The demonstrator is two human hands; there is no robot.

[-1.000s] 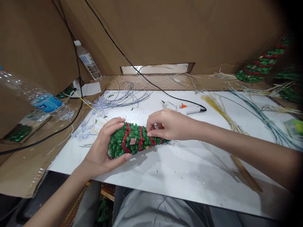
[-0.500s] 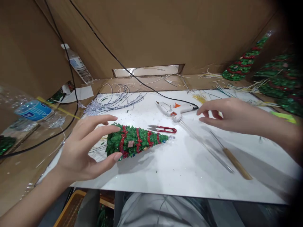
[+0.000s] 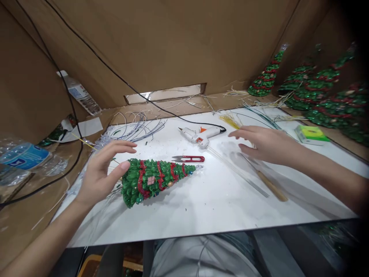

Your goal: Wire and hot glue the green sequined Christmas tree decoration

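Observation:
A small green Christmas tree (image 3: 161,179) with red garlands lies on its side on the white board (image 3: 201,211), its clear tip pointing right. At its wide base is my left hand (image 3: 102,173), thumb and fingers apart and gripping nothing; whether the thumb touches the tree I cannot tell. My right hand (image 3: 253,142) hovers over the board on the right, fingers extended, with nothing in it. Below that hand lies a wooden-handled tool (image 3: 272,186) with a thin metal shaft. Red thread snips (image 3: 190,159) rest just behind the tree, and a white glue gun (image 3: 198,136) with a clear glue stick lies farther back.
Several decorated trees (image 3: 319,92) stand at the back right. Wire bundles (image 3: 141,127) spread at the back left, yellow wires (image 3: 230,120) near my right hand. A green-and-white box (image 3: 313,134) sits at right. Plastic bottles (image 3: 24,157) lie left. A black cord (image 3: 123,79) crosses to the glue gun.
The view has shifted to the right, bringing more trees and the box into sight. My left hand has drawn back from around the tree's base. Both hands stay without anything held.

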